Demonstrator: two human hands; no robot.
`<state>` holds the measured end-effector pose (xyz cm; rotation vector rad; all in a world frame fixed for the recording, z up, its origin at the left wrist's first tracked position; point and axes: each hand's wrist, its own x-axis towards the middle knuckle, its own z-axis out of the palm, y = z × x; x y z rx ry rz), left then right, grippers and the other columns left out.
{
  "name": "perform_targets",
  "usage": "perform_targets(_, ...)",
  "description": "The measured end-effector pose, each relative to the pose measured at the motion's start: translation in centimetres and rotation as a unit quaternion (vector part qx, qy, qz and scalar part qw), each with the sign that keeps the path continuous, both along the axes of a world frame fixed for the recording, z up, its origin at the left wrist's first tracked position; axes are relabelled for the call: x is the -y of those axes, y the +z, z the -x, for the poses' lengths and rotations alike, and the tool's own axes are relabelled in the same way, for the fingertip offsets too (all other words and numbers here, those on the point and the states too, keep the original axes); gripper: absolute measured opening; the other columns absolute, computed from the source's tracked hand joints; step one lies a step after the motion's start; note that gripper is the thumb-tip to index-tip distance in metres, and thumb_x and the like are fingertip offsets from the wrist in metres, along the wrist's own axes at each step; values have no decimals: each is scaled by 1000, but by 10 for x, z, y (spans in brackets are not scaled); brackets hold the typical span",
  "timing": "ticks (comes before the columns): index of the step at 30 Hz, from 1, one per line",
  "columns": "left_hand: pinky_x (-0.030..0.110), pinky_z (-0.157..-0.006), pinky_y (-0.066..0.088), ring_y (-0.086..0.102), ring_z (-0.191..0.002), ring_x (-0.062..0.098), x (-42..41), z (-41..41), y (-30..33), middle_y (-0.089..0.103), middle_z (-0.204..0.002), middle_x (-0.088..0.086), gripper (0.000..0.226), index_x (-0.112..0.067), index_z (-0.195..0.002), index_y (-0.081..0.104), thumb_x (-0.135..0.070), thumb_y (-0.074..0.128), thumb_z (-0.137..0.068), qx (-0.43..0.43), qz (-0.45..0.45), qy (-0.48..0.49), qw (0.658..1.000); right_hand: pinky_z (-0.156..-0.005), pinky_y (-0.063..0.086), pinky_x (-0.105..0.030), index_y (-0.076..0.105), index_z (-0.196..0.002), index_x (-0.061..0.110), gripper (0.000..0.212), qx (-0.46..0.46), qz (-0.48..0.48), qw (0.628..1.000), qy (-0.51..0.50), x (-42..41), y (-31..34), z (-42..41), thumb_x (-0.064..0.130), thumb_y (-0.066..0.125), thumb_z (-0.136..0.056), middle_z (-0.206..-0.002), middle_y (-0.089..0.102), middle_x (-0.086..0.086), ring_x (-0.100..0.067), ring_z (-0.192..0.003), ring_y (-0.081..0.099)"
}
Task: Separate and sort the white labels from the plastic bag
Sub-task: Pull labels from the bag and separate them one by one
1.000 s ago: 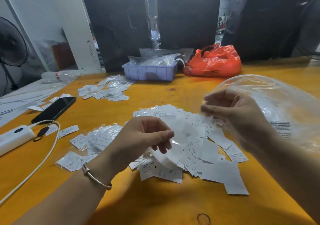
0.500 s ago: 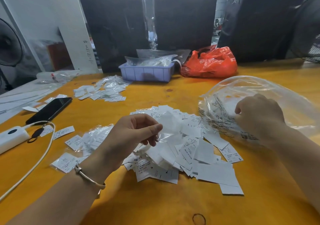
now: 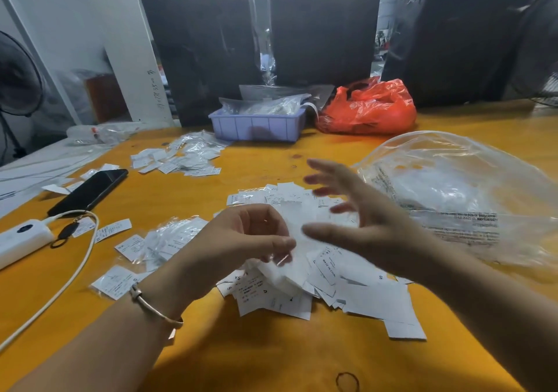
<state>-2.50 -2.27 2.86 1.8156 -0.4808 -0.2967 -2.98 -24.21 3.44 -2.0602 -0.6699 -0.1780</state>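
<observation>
A heap of white labels (image 3: pixel 356 289) lies in the middle of the orange table. My left hand (image 3: pixel 241 240) hovers over its left side and pinches a small clear packet of white labels (image 3: pixel 294 228) between thumb and fingers. My right hand (image 3: pixel 359 216) is blurred, its fingers spread, just right of that packet and above the heap, holding nothing. A big clear plastic bag (image 3: pixel 459 198) with printed text lies to the right, apart from my right hand.
Smaller label packets (image 3: pixel 157 246) lie left of the heap and another batch (image 3: pixel 184 159) further back. A black phone (image 3: pixel 90 191), a white power bank (image 3: pixel 22 237) with cable, a purple tray (image 3: pixel 256 126) and a red bag (image 3: pixel 368 108) stand around. A rubber band (image 3: pixel 347 381) lies near the front.
My right hand let go of the big clear bag and swung left toward the packet in my left hand, fingers spread. The left hand stayed over the heap.
</observation>
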Motion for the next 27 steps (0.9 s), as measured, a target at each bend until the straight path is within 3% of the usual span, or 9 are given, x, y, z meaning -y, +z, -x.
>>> perform_targets(3,21,-69,52,65,-74,14,2,3,2,73,-80,10,9,-14,-86,76,-20,73,-79,17,-20,-29,999,-98,45,-24,38,-140,39,76,-47,15,997,60,-6,-1,5,46,70,-72,-132,53,18,8,-117,50)
perform_targets(6,17,-66,49,61,-74,9,5,5,3,72,-82,9,11,-19,-87,79,-19,71,-79,36,-13,-26,999,-93,47,-26,62,-119,24,44,-36,34,997,59,-4,1,4,25,77,-78,-104,70,10,0,-101,62)
perform_targets(9,16,-64,49,60,-72,7,5,4,2,70,-78,3,10,-20,-85,79,-22,73,-77,45,19,8,999,-80,53,-21,71,-87,11,11,-44,-24,997,50,-4,2,4,14,77,-78,-76,73,-2,-12,-77,69)
perform_targets(13,19,-72,54,67,-81,12,3,2,2,73,-84,0,31,-25,-95,78,-41,78,-68,-11,108,48,993,-75,54,-29,68,-80,4,13,-121,-201,971,36,-6,-4,2,13,74,-74,-74,72,-11,-20,-72,68)
perform_targets(16,20,-72,54,68,-84,9,6,3,2,75,-90,-1,35,-28,-94,79,-45,85,-64,-15,78,61,995,-74,49,-33,68,-80,8,16,-157,-271,949,28,-8,-9,0,20,73,-71,-77,73,-12,-19,-74,67)
perform_targets(19,24,-69,45,65,-78,6,8,5,1,77,-87,1,31,-25,-83,81,-44,83,-59,4,98,101,990,-66,50,-23,67,-82,8,13,-170,-251,951,64,-6,-10,-2,18,72,-75,-80,73,-14,-21,-76,67)
perform_targets(22,23,-69,46,66,-79,6,2,3,4,77,-90,0,27,-22,-80,81,-41,77,-60,-6,154,126,980,-65,51,-23,67,-83,7,15,-164,-217,961,44,6,-4,-9,21,70,-77,-81,74,-12,-21,-76,68)
perform_targets(24,21,-68,48,68,-83,7,-2,0,6,76,-93,2,19,-20,-77,80,-34,78,-64,-15,177,126,976,-66,52,-26,68,-81,8,10,-87,-176,979,-45,20,-2,-16,18,69,-82,-76,74,-7,-19,-72,69)
perform_targets(27,21,-69,54,71,-91,14,-2,-1,5,76,-100,9,12,-20,-67,71,-13,79,-72,-19,197,116,973,-67,53,-32,69,-78,12,6,84,-22,981,-175,40,-2,-25,10,70,-84,-68,72,1,-12,-66,68)
